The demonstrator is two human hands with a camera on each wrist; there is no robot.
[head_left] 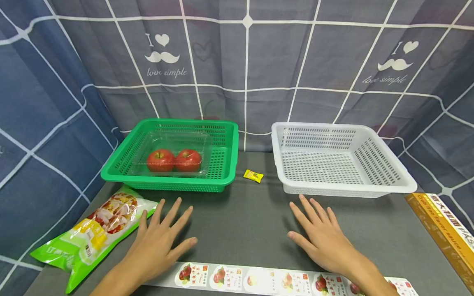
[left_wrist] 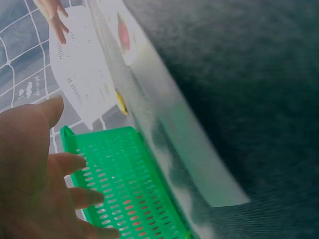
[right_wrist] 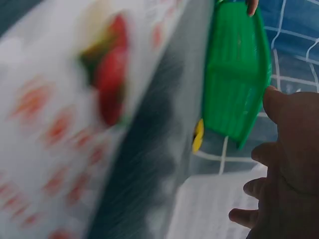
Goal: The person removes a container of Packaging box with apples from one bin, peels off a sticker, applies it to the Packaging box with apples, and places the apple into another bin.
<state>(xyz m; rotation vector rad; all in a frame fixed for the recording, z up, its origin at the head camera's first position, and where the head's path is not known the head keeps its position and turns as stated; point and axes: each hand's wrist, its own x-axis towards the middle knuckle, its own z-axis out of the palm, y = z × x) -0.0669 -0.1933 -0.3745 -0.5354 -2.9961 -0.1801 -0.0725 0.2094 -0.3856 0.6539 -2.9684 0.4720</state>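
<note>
My left hand (head_left: 157, 238) is spread out over the grey table, fingers straight, holding nothing. Its fingertips point toward a green basket (head_left: 170, 185), and a green snack-like food bag (head_left: 107, 226) lies just left of it. My right hand (head_left: 320, 236), also spread and bare, reaches toward a white basket (head_left: 333, 189). Inside the green basket sits a clear plastic box (head_left: 207, 144) with two red apples (head_left: 161, 160). A small yellow wrapped candy (head_left: 253, 176) lies between the baskets. Along the near edge, under my forearms, runs a strip of fruit-printed labels (head_left: 226, 278).
At the far right lies a long brown box (head_left: 440, 230) marked "Crab Roe flavor sauce". A grey-blue checked curtain (head_left: 274, 61) hangs behind the baskets and along both sides. Grey tabletop (head_left: 240, 226) shows between my hands.
</note>
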